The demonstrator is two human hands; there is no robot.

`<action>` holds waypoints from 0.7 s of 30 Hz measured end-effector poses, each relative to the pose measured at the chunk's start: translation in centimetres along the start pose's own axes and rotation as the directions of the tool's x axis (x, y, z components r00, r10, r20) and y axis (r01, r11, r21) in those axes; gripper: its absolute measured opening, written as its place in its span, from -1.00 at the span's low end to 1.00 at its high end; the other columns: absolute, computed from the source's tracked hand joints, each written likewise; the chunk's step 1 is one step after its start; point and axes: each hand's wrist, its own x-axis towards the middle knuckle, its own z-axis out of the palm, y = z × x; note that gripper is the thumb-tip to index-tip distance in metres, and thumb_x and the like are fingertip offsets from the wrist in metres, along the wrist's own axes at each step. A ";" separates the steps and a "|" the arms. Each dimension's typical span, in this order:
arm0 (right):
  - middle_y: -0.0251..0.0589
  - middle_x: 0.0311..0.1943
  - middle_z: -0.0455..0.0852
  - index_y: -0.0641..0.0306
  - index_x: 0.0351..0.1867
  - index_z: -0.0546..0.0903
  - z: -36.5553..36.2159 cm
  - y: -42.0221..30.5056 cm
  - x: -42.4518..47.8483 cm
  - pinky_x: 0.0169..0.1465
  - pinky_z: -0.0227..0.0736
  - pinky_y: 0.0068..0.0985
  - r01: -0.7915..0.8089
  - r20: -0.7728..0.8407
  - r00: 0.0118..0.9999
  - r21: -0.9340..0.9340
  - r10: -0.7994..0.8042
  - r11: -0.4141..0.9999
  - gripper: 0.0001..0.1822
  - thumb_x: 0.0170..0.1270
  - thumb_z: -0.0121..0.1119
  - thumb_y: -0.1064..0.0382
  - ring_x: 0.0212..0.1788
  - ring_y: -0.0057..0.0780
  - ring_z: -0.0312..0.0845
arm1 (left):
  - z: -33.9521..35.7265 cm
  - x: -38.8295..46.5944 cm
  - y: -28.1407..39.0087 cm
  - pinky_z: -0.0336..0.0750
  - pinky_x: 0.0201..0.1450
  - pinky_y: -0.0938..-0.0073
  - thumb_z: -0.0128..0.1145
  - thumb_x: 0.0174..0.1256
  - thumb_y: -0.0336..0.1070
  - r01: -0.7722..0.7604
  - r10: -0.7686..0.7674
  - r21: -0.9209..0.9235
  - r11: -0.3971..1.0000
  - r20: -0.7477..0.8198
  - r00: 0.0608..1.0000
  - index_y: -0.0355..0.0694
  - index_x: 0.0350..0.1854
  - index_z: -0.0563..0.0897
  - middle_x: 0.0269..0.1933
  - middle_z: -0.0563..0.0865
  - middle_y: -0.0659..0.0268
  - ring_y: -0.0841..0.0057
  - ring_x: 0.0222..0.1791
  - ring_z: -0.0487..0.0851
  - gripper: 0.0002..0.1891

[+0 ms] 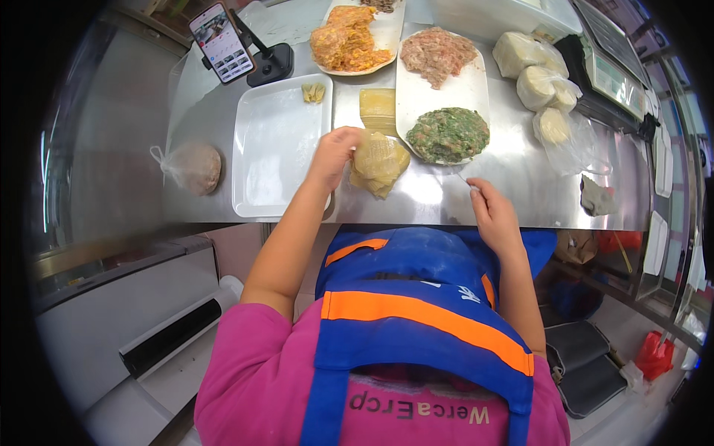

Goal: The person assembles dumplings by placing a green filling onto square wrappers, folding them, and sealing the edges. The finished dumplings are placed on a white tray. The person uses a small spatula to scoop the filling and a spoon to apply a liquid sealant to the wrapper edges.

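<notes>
My left hand [337,153] pinches the upper left edge of a thin yellow dough wrapper [375,159] over a loose pile of wrappers. Just behind that pile lies a neat stack of square yellow wrappers [378,109]. My right hand [493,214] holds the handle of a thin utensil [464,178]; its far end reaches towards the green filling and is hard to make out. The green minced filling [449,134] and a pinkish minced meat [438,54] share a white oblong platter [410,100]. Folded yellow dumplings [313,92] sit in the white tray [244,150] to the left.
An orange filling [346,42] on another platter stands at the back. A phone on a stand [223,42] is behind the tray. Bagged wrappers [544,87], a scale [619,83] and a grey cloth [597,196] are on the right. A tied bag of meat [195,168] lies far left.
</notes>
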 end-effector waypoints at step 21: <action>0.00 -0.49 0.64 0.15 -0.21 0.66 1.0 -0.6 4.1 -0.29 0.47 -0.16 0.194 0.162 0.973 -0.204 -0.162 0.959 -0.75 0.15 -0.02 0.30 -0.37 -0.05 0.60 | 12.9 -1.4 -3.0 0.48 0.15 0.12 -0.25 0.47 -0.25 0.394 -0.568 -0.766 0.509 0.046 0.822 -0.41 0.14 0.32 0.09 0.50 0.04 0.19 0.06 0.54 -0.64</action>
